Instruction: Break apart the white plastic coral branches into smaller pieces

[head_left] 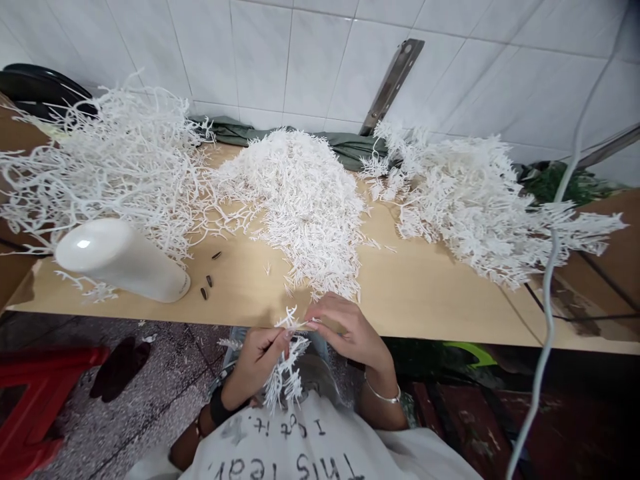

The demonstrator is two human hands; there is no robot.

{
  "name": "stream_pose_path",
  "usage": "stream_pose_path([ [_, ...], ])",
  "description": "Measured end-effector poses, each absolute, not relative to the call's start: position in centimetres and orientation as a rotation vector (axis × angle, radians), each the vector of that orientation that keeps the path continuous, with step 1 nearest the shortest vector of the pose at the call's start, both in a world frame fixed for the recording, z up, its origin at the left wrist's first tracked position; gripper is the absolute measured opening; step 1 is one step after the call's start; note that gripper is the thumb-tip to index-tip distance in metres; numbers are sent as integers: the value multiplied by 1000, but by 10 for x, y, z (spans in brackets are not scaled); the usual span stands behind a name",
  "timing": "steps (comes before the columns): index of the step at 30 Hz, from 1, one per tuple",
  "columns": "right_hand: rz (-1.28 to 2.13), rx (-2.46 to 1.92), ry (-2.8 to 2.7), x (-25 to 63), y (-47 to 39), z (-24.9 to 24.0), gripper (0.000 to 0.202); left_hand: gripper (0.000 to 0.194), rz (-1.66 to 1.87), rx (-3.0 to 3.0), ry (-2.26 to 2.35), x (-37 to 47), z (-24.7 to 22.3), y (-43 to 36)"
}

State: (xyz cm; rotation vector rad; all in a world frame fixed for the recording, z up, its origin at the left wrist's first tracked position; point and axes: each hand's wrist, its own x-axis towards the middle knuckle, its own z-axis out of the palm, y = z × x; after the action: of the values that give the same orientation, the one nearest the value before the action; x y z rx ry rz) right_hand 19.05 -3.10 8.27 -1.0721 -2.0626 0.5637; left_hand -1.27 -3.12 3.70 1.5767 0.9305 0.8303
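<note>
At the near edge of the surface (400, 293), our left grip (260, 360) holds a sprig (295, 383), our right grip (350, 327) pinches a tip (315, 321); the right-end heap (465, 200) looks done, left-end stems (120, 167) pending.

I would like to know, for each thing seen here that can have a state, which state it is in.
Left hand: closed on white sprig
White sprig: branched, held
Right hand: pinching small white piece
Left pile: tangled
Middle pile: heaped, loose
Right pile: heaped
White cylinder: visible end closed
Dark seed-like bits: scattered
Cable: hanging, curved
</note>
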Motion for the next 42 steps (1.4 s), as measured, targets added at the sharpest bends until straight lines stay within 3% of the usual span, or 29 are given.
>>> stream_pose_path([
  [13,276,-890,-2209,227,-42,91,11,47,636,1785,633,-15,41,-34],
  [17,-138,-1194,-1380,271,-52,84,10,57,730,1499,799,-31,35,-38],
  [20,-358,-1159,-892,293,-63,87,5,60,829,1367,957,-41,27,-39],
  [27,-205,-1226,-899,252,-40,89,13,59,942,1250,1140,-36,17,-32],
  [33,-167,-1609,-1540,224,5,74,31,58,954,1329,1148,-29,25,-30],
  [42,519,-1137,-1938,167,-28,79,18,51,1000,1437,1155,-21,27,-31],
])
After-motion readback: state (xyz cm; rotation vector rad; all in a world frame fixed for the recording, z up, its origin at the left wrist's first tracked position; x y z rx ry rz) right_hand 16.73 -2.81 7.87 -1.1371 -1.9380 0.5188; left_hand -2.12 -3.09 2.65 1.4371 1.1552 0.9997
